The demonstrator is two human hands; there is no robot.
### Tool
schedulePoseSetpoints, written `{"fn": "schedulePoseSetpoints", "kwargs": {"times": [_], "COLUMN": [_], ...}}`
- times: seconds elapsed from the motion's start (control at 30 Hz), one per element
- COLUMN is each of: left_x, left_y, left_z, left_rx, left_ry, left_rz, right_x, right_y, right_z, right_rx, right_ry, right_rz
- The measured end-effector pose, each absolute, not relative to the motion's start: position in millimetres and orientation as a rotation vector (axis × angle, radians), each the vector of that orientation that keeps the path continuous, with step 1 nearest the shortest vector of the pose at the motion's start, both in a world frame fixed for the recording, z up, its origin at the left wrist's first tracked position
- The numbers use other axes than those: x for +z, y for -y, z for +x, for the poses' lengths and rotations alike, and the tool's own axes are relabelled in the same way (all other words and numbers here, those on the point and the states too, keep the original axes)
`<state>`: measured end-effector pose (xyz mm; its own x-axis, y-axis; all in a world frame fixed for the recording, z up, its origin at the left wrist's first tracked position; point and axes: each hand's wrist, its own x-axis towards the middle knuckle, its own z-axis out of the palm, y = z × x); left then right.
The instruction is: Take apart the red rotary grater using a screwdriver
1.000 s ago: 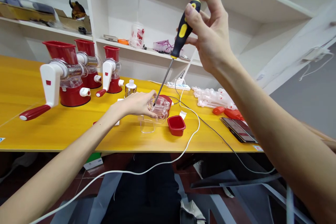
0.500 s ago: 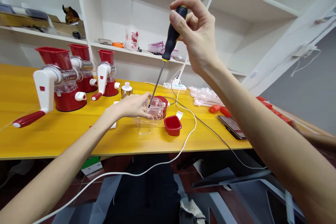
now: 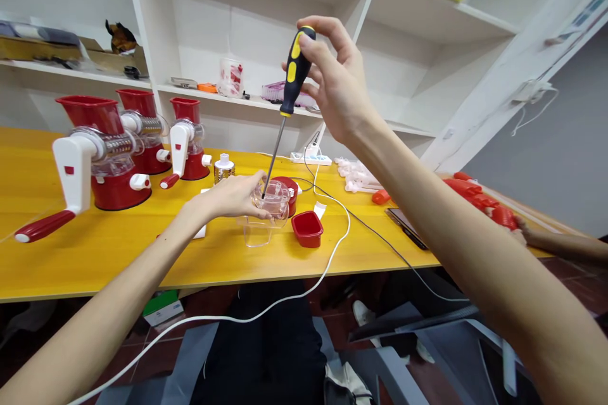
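right hand (image 3: pixel 337 85) raised, fingers pinching the dark, yellow-marked handle of a screwdriver (image 3: pixel 295 73), forefinger bent over its butt end. shaft slants down from those fingers, tip at a clear plastic housing (image 3: pixel 274 201); cannot tell whether it touches anything inside. left hand (image 3: pixel 232 195) lower, fingers clasping the housing from its left, thumb toward the near edge. red base (image 3: pixel 289 183) just beyond the housing, right of the left fingers. red tub (image 3: pixel 308 231) on the table (image 3: pixel 365 250), near, also to their right. three crank graters (image 3: pixel 121 190) well left of both hands' fingers
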<state>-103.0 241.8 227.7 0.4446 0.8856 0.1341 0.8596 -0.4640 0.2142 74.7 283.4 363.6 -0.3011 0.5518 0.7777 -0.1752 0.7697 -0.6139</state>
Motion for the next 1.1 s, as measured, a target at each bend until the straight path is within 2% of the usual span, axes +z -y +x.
{"fn": "schedulePoseSetpoints", "kwargs": {"times": [0.23, 0.47, 1.1], "left_x": [229, 232, 230], "left_y": [-239, -238, -237], "left_z": [-102, -101, -99], "left_rx": [0.355, 0.324, 0.278], "left_ry": [-1.569, -1.559, -1.681], "left_rz": [2.546, 2.547, 2.587], "right_x": [361, 360, 362], "right_y": [-275, -283, -283], "right_z": [77, 75, 73], "right_rx": [0.756, 0.730, 0.674], "right_ry": [1.779, 1.576, 1.492], "right_rz": [-0.440, -0.580, -0.564]}}
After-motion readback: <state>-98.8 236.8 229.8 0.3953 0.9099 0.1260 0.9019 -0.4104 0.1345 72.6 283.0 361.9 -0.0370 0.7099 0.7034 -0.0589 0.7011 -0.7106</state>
